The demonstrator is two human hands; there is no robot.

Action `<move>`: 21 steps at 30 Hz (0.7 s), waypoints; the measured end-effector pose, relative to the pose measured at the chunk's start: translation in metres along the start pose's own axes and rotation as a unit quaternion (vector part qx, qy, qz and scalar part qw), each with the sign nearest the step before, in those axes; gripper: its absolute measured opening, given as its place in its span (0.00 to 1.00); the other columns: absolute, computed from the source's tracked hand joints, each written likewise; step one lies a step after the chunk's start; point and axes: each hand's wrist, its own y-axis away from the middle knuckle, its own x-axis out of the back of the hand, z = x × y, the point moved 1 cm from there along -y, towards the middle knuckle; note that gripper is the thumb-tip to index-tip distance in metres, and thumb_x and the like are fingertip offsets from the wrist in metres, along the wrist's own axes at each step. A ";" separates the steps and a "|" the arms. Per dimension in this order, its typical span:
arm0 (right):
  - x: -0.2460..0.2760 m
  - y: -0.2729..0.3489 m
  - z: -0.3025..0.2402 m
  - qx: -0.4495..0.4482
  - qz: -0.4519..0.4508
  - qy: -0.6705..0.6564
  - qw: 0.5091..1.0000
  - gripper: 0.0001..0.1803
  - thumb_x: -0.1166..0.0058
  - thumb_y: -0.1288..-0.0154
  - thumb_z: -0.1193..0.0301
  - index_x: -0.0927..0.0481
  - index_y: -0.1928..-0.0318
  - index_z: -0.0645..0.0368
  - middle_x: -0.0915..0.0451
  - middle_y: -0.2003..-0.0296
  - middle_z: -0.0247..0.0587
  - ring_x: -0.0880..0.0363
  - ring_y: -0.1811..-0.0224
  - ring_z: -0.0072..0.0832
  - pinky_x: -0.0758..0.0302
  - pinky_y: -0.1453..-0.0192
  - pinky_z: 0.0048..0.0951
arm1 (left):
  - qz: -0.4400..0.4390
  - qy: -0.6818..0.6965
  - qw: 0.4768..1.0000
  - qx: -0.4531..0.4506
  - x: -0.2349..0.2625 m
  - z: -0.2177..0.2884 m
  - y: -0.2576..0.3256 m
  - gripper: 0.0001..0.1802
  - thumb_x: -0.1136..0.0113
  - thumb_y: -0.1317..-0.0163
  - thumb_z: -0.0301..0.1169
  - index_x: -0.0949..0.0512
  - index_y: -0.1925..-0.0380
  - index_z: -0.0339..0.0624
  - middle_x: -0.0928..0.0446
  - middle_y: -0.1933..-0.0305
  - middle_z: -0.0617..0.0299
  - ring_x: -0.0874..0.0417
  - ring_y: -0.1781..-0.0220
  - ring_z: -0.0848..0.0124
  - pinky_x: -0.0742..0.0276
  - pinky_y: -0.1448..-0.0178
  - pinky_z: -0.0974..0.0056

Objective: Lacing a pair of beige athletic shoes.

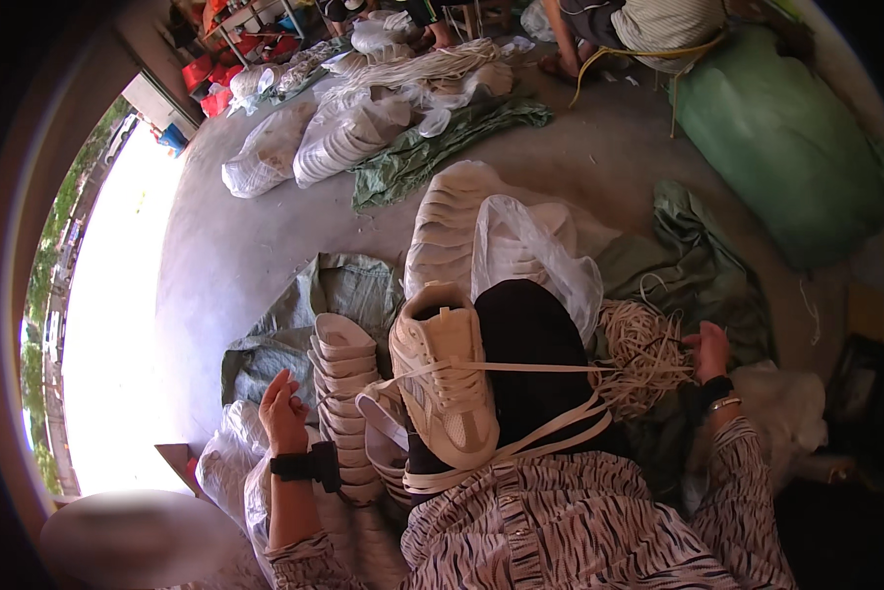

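A beige lace-up shoe rests on the person's dark-clothed lap, toe toward the body. Its lace runs straight across to the right hand, whose curled fingers appear to pinch it, though the grip is small in view. The left hand has bent fingers; whether it grips the lace's other end cannot be told. Any marking on the shoe's side is too small to read.

More laces trail over the lap, beside a tangled heap. A pale stack of shoe pieces stands between shoe and left hand. Beyond the lap, a clear plastic bag partly covers more pale pieces. Farther off sit a bulging green sack and a co-worker, cut off above. A blurred oval hides the lower left corner; glare washes out the doorway.
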 end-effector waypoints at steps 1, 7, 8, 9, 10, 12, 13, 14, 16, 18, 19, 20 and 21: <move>-0.030 0.016 -0.019 0.071 -0.003 0.035 0.997 0.15 0.56 0.35 0.70 0.30 0.50 0.63 0.21 0.76 0.42 0.36 0.88 0.16 0.42 0.86 0.21 | 0.000 -0.001 1.000 0.001 -0.004 0.001 0.004 0.17 0.47 0.37 0.28 0.27 0.48 0.39 0.23 0.70 0.64 0.29 0.76 0.81 0.30 0.72 0.75; -0.170 0.141 -0.135 0.140 -0.435 0.064 0.887 0.09 0.55 0.34 0.72 0.29 0.56 0.61 0.21 0.75 0.39 0.31 0.83 0.13 0.35 0.80 0.16 | -0.189 -0.016 0.978 -0.082 -0.085 0.014 0.056 0.23 0.45 0.38 0.26 0.34 0.43 0.32 0.21 0.64 0.58 0.23 0.66 0.76 0.27 0.60 0.73; -0.185 0.158 -0.139 0.150 -0.491 0.054 0.857 0.07 0.54 0.35 0.73 0.28 0.59 0.61 0.22 0.76 0.38 0.30 0.82 0.14 0.33 0.78 0.17 | -0.190 -0.017 0.978 -0.082 -0.099 0.015 0.064 0.23 0.45 0.38 0.26 0.34 0.43 0.32 0.21 0.64 0.58 0.23 0.66 0.76 0.27 0.60 0.73; -0.197 0.173 -0.140 0.159 -0.546 0.043 0.821 0.05 0.53 0.36 0.74 0.27 0.63 0.62 0.22 0.77 0.37 0.28 0.81 0.14 0.32 0.77 0.18 | -0.208 -0.045 0.973 -0.086 -0.112 0.018 0.074 0.20 0.46 0.38 0.25 0.31 0.46 0.32 0.20 0.64 0.58 0.22 0.67 0.77 0.27 0.60 0.73; -0.204 0.183 -0.140 0.278 -0.528 0.102 0.796 0.04 0.52 0.37 0.75 0.26 0.64 0.63 0.22 0.77 0.39 0.26 0.79 0.19 0.30 0.75 0.21 | -0.227 -0.072 0.967 -0.089 -0.122 0.019 0.082 0.17 0.47 0.37 0.25 0.29 0.49 0.32 0.20 0.64 0.59 0.22 0.67 0.77 0.27 0.59 0.74; -0.217 0.189 -0.123 0.489 -0.433 0.169 0.738 0.03 0.49 0.42 0.76 0.25 0.68 0.63 0.23 0.76 0.45 0.22 0.74 0.35 0.28 0.70 0.31 | -0.225 -0.078 0.964 -0.114 -0.133 0.013 0.091 0.14 0.47 0.37 0.25 0.27 0.52 0.32 0.20 0.64 0.59 0.23 0.67 0.78 0.27 0.60 0.74; -0.219 0.191 -0.125 0.489 -0.433 0.170 0.738 0.03 0.49 0.42 0.76 0.25 0.68 0.63 0.23 0.76 0.45 0.22 0.74 0.35 0.28 0.70 0.31 | -0.226 -0.083 0.961 -0.137 -0.136 0.010 0.093 0.12 0.47 0.37 0.24 0.26 0.54 0.33 0.20 0.64 0.60 0.23 0.68 0.78 0.27 0.61 0.74; -0.219 0.193 -0.127 0.471 -0.433 0.197 0.743 0.03 0.48 0.43 0.76 0.24 0.68 0.62 0.22 0.75 0.45 0.22 0.72 0.39 0.27 0.69 0.32 | -0.224 -0.104 0.961 -0.124 -0.136 0.013 0.097 0.13 0.49 0.37 0.23 0.28 0.52 0.35 0.20 0.62 0.60 0.23 0.68 0.78 0.26 0.61 0.73; -0.221 0.195 -0.127 0.452 -0.432 0.224 0.748 0.03 0.47 0.44 0.75 0.24 0.68 0.60 0.22 0.74 0.46 0.22 0.70 0.43 0.27 0.68 0.34 | -0.247 -0.069 0.961 -0.103 -0.131 0.014 0.097 0.14 0.50 0.37 0.23 0.29 0.50 0.36 0.21 0.62 0.60 0.22 0.68 0.77 0.25 0.62 0.72; -0.224 0.197 -0.125 0.458 -0.427 0.232 0.744 0.03 0.46 0.45 0.73 0.23 0.71 0.59 0.22 0.74 0.44 0.22 0.70 0.42 0.27 0.68 0.36 | -0.269 -0.035 0.959 -0.082 -0.128 0.013 0.100 0.16 0.51 0.37 0.22 0.31 0.48 0.37 0.21 0.61 0.60 0.22 0.68 0.77 0.25 0.62 0.72; -0.225 0.198 -0.127 0.458 -0.427 0.233 0.743 0.03 0.46 0.45 0.73 0.23 0.71 0.59 0.22 0.74 0.44 0.22 0.70 0.42 0.27 0.68 0.36 | -0.281 -0.003 0.959 -0.027 -0.128 0.012 0.103 0.17 0.51 0.37 0.23 0.32 0.47 0.37 0.21 0.61 0.60 0.22 0.69 0.77 0.25 0.63 0.72; -0.226 0.199 -0.129 0.468 -0.420 0.256 0.734 0.03 0.46 0.45 0.73 0.24 0.71 0.59 0.22 0.74 0.44 0.22 0.70 0.41 0.27 0.68 0.36 | -0.291 0.028 0.956 0.028 -0.128 0.012 0.105 0.17 0.51 0.37 0.23 0.34 0.47 0.37 0.21 0.60 0.59 0.23 0.70 0.77 0.25 0.64 0.71; -0.227 0.200 -0.130 0.477 -0.412 0.278 0.725 0.03 0.46 0.45 0.73 0.24 0.70 0.59 0.22 0.74 0.43 0.22 0.70 0.41 0.26 0.68 0.36 | -0.290 0.029 0.956 0.028 -0.128 0.014 0.107 0.17 0.51 0.37 0.23 0.34 0.47 0.37 0.21 0.60 0.59 0.23 0.70 0.77 0.25 0.64 0.71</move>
